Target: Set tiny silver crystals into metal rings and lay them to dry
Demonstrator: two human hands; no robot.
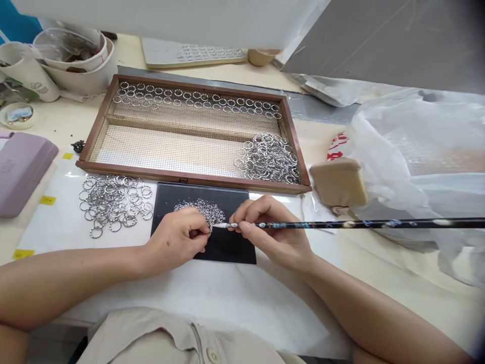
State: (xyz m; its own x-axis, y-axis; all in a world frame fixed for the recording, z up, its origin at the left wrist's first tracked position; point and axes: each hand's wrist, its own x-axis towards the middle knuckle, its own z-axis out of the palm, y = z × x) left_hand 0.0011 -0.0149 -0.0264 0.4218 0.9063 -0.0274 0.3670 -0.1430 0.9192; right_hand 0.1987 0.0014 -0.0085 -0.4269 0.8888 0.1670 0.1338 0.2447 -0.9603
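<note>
My left hand (176, 235) is closed in a pinch over the black mat (235, 253). A small glint of silver shows at its fingertips, seemingly a ring mostly hidden by the fingers. Between the thumb and fingers of my right hand (275, 227) lies a long, dark patterned picker pen (318, 224). Its pale pointed tip touches or nearly touches the spot where the left fingertips meet. Just beyond the hands, tiny shiny stones (206, 208) are heaped on the mat. Left of the mat lies a loose pile of silver rings (113, 199) on white paper.
Behind the mat stands a wood-framed mesh tray (195, 177) with rows of rings along its far side and a ring heap (271, 159) at right. A tan block (338, 183) and plastic bags (435, 141) are to the right. Tubs (81, 76) and a mauve case (25, 172) stand left.
</note>
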